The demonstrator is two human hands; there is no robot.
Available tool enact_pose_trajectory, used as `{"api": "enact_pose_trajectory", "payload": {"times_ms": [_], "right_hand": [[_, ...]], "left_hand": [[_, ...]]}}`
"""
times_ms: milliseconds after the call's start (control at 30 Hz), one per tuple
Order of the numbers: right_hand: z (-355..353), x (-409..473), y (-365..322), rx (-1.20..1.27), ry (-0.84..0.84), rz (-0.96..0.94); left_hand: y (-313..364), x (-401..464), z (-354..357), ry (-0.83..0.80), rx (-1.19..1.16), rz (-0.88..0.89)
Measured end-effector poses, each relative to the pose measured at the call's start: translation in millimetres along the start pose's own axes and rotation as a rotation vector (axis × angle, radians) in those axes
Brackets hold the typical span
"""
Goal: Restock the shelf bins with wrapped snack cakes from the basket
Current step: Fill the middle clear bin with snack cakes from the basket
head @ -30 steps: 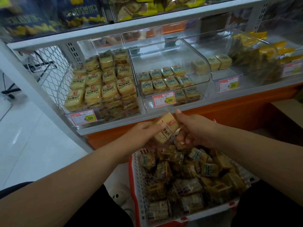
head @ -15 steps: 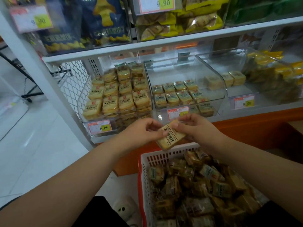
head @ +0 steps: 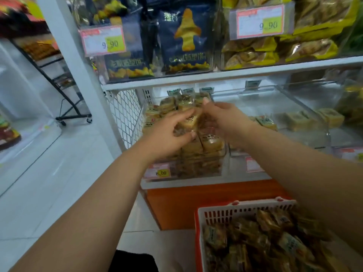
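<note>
2 hands [head: 198,124] (cake [head: 189,121] gripped) higher, over bin [head: 223,154]

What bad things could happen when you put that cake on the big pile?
1. The left bin already looks heaped high with snack cakes, so the wrapped cake held between the left hand and right hand might slide off or knock others over the front.
2. The wrapper looks slippery, and a dropped cake would probably miss the basket, which sits low to the right, and hit the floor.
</note>
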State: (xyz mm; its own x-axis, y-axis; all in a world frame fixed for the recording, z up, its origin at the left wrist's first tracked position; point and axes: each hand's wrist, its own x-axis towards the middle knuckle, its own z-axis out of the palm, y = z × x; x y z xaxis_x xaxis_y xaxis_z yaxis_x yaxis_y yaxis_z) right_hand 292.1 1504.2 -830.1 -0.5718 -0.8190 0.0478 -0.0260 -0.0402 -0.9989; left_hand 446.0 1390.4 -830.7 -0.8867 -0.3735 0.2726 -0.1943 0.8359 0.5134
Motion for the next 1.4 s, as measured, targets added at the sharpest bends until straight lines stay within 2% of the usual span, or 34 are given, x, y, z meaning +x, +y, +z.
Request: {"api": "enact_pose_trajectory", "payload": {"times_ms": [100,200,300,433,567,833,1067,1400], "right_hand": [[12.6,33.1,6.1,-0.565,0.098,-0.183],[15.5,51.1,20.7,-0.803,0.089,-0.283],[12.3,56.5,37.9,-0.947,0.112,-0.32],[8.8,56.6,45.0,-0.873,0.151,-0.338],[10.7,52.1,45.0,-0.85,0.163,-0.367],[11.2,45.5,43.3,-0.88,0.12,-0.394],[10.2,46.4,44.9,-0.889,0.134,-0.408],[11.8,47.5,46.5,-0.901,0.141,-0.42]], "left_hand": [[-33.9,15.8,-7.3,0.139,0.1,-0.128],[-62.4,36.6,-12.2,0.254,0.214,-0.234],[-80.3,67.3,-16.2,0.238,0.494,-0.317],[-100.9,104.6,-20.7,0.236,0.626,-0.442],[-118.8,114.3,-16.4,0.107,0.633,-0.479],[-122.6,116.7,-7.5,-0.008,0.726,-0.416],[-122.6,119.3,-7.4,-0.006,0.862,-0.388],[-120.2,119.6,-3.8,-0.076,0.718,-0.388]]}}
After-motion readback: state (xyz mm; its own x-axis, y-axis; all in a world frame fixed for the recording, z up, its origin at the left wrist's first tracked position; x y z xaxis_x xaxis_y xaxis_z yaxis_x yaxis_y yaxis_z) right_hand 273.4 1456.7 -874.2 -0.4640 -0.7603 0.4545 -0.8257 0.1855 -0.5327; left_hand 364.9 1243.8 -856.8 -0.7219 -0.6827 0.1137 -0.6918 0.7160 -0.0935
